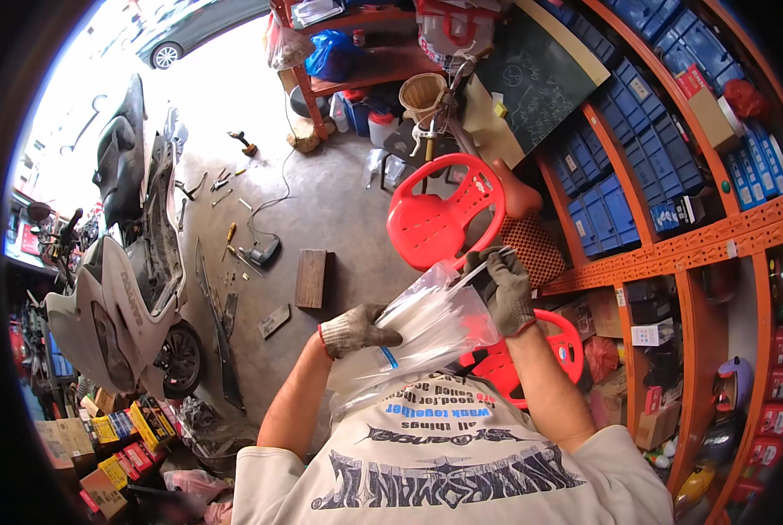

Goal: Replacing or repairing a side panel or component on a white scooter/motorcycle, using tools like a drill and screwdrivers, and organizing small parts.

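Note:
A clear plastic bag [422, 328] full of long, thin white cable ties lies across the front of my body, with a small blue mark near its lower part. My left hand [358, 332], in a grey work glove, is closed on the bag's left side, thumb on top. At the bag's upper right end, my gloved right hand [507, 293] has its fingers closed round a white cable tie [472, 276], which sticks out of the bag's end. Whether more than one tie is in those fingers I cannot make out.
A red plastic chair [435, 223] stands ahead, with another red seat [562, 341] by my right arm. Left is a partly stripped scooter [115, 306]. Tools, a wooden block [312, 278] and a cordless drill [243, 143] lie on the floor. Orange shelves [671, 249] hold blue bins.

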Available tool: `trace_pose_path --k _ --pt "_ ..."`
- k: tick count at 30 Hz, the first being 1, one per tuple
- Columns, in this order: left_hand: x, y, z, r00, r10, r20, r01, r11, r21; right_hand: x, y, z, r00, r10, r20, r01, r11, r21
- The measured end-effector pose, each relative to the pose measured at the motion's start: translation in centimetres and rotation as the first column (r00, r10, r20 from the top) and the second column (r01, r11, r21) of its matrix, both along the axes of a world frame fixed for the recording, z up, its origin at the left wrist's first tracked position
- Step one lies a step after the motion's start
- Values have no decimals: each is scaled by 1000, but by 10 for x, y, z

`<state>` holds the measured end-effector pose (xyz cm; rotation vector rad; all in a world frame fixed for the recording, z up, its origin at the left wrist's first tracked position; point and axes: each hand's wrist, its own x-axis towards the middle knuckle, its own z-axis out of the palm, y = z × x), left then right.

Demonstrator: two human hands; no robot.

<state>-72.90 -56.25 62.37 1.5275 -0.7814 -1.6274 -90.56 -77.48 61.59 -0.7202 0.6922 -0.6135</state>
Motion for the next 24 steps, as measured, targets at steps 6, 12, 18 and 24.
trace_pose_path --k 6,12,18,24 --pt "1 0 -4 999 -41 4 41 999 9 -8 -21 -1 991 -77 113 65 992 109" --pt "-1 0 -5 999 19 -47 -20 999 -31 -41 -86 8 896 -291 337 275 957 95" --pt "-1 1 -2 998 -6 -61 4 1000 -19 -65 -98 62 953 -303 5 279 871 -404" --pt "0 0 -7 998 -11 -54 9 999 -40 -19 -30 44 814 185 -550 -503 698 -510"
